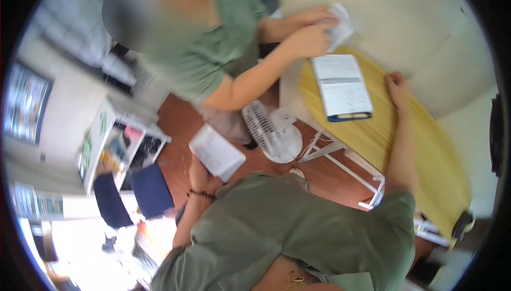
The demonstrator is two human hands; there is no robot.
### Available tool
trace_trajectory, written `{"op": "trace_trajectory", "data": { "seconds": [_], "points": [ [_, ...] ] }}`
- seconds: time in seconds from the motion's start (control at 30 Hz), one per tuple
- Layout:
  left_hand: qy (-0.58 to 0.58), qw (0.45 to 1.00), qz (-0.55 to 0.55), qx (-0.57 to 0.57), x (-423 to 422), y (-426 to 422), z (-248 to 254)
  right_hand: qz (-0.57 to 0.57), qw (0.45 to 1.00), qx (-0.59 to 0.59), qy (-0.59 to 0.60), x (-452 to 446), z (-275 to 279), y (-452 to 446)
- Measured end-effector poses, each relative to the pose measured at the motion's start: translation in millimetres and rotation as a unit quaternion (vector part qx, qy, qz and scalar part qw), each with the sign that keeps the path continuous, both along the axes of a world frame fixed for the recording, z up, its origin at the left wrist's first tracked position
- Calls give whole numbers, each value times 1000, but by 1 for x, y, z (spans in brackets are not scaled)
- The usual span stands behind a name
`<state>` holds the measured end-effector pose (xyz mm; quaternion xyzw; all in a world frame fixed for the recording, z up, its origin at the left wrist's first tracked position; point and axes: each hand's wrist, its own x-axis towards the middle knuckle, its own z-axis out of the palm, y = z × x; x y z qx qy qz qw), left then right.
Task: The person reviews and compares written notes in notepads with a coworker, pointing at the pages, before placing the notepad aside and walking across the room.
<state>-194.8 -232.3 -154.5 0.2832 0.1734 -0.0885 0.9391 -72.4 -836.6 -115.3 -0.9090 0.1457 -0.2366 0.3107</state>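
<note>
In the head view, our left hand [199, 175] grips a white notepad [218, 151] by its edge beside a white electric fan [261, 129], while our right hand [398, 89] rests on a yellow table [375, 142], fingers too blurred for us to tell their closure. Near an open spiral notebook [341, 81], a co-worker's 2 hands [314, 41] hold white paper [342, 27].

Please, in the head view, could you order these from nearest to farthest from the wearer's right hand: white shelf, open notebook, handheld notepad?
1. Open notebook: on the yellow table, left of the right hand.
2. Handheld notepad: in the left hand.
3. White shelf: far left.
</note>
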Motion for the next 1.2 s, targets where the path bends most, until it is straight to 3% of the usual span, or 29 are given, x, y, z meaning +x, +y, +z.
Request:
{"op": "trace_trajectory", "data": {
  "seconds": [0.07,0.13,0.17,0.3,0.73,1.2],
  "points": [
    [-113,984,116,77,17,22,13,11,1000,18,16,-2,4,7],
    [-189,945,219,152,23,41,42,-20,996,-58,63,-7,19,15],
    [-223,929,235,180,23,54,49,44,999,-10,25,6,-5,-18],
    [-317,866,279,267,21,94,67,36,998,-51,24,7,1,-16],
    [-313,894,265,181,3,104,85,-19,985,-158,66,1,11,0],
    [-325,901,234,168,4,106,89,-25,981,-172,86,-3,14,0]
  ]
}}
